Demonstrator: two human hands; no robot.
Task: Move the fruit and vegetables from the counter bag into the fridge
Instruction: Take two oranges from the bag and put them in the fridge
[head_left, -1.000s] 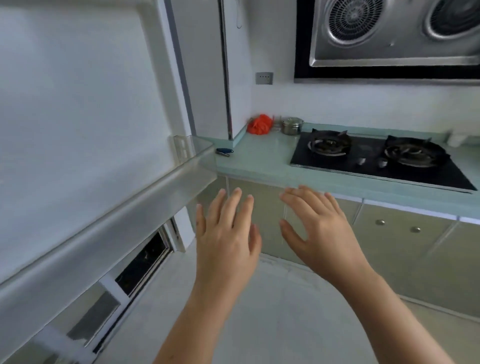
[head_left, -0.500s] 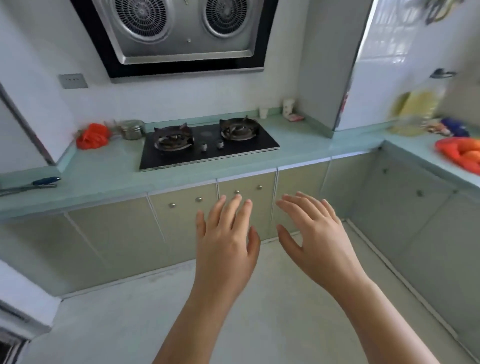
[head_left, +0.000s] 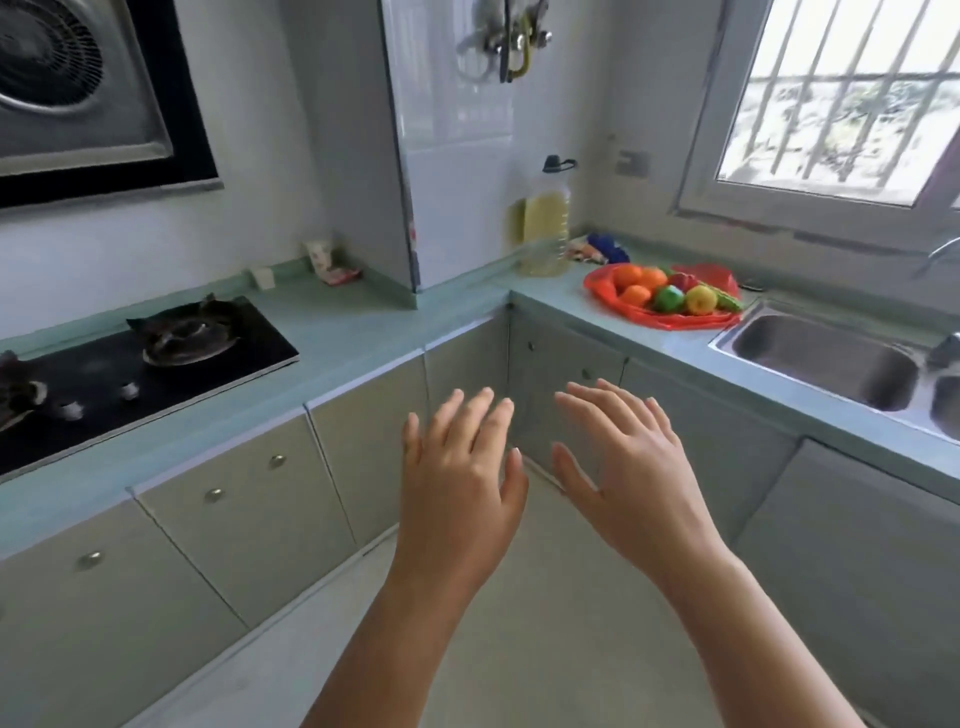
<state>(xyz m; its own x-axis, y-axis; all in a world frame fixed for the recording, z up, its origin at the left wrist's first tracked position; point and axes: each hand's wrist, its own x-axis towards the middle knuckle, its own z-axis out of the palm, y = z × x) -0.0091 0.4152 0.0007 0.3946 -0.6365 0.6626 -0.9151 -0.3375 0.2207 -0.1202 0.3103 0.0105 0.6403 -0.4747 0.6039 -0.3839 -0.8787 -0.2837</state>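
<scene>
Looking barely started: left hand (head_left: 460, 483) and right hand (head_left: 636, 478) spread, empty; bag (head_left: 675, 321) beyond the right one seems full-ish.

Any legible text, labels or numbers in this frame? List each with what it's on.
No text reads clearly.
Red print on the small carton by the wall: too blurred to read.
The oil bottle: no label text visible.
The packets beside it: too blurred to read.
</scene>
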